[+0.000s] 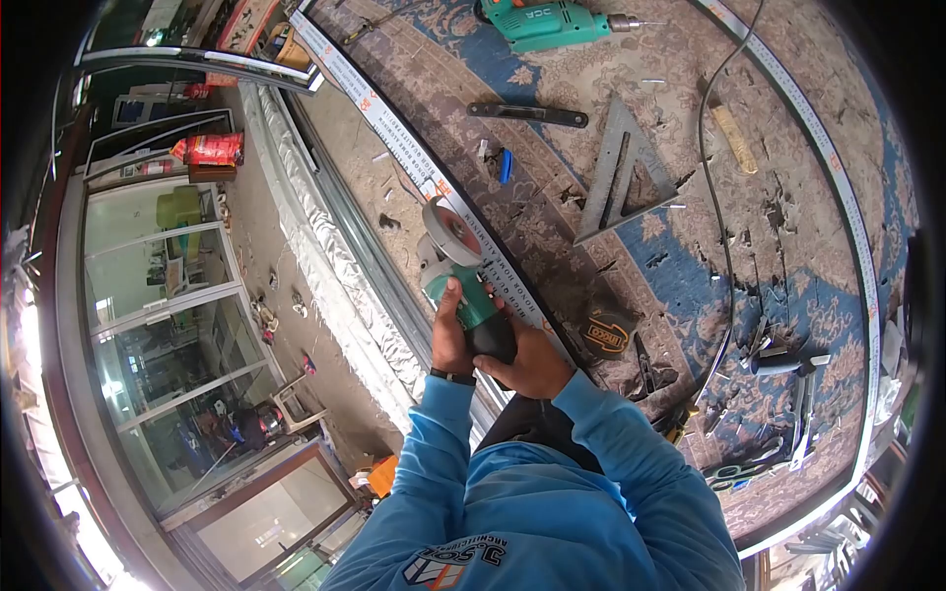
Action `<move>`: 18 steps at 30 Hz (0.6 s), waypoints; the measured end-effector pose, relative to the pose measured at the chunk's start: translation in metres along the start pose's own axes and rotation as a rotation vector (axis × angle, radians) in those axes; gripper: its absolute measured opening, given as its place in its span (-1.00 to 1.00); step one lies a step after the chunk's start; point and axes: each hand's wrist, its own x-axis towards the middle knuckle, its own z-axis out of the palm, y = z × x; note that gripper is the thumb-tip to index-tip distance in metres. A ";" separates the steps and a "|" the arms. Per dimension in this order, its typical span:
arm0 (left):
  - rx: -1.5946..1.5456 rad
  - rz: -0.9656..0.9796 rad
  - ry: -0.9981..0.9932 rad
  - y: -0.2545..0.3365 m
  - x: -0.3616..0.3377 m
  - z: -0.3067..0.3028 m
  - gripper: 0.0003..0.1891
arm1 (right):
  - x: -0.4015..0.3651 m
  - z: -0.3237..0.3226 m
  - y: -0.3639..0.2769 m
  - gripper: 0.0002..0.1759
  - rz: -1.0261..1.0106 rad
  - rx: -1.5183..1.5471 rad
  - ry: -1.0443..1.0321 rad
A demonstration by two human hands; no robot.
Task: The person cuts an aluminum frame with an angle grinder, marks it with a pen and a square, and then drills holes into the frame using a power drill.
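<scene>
Both my hands grip a green angle grinder [455, 266] with a grey disc at its far end. My left hand [449, 335] wraps the green body from the left side. My right hand [527, 357] holds the dark rear end of the tool. The disc sits over the edge of a long white aluminium profile [394, 138] printed with lettering, which lies along the left edge of a patterned carpet [690, 246]. My sleeves are blue.
On the carpet lie a green drill [547, 25], a metal triangle square [626, 172], a black bar [527, 113], a tape measure [606, 335], a black cable [724, 217] and several small tools. Another profile [838, 177] runs along the right. Glass frames stand at the left.
</scene>
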 end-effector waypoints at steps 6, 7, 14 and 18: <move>-0.026 0.017 0.028 -0.005 0.002 -0.003 -0.39 | -0.001 0.000 0.000 0.06 0.010 -0.013 0.002; -0.020 0.007 0.025 -0.006 0.003 -0.005 -0.39 | -0.002 0.000 0.000 0.06 0.000 -0.009 0.011; -0.024 0.003 0.069 -0.009 0.005 -0.008 -0.37 | -0.004 -0.002 -0.002 0.07 -0.009 -0.045 0.017; -0.009 -0.009 0.060 -0.010 0.004 -0.010 -0.36 | -0.005 -0.001 0.001 0.08 0.000 -0.033 0.015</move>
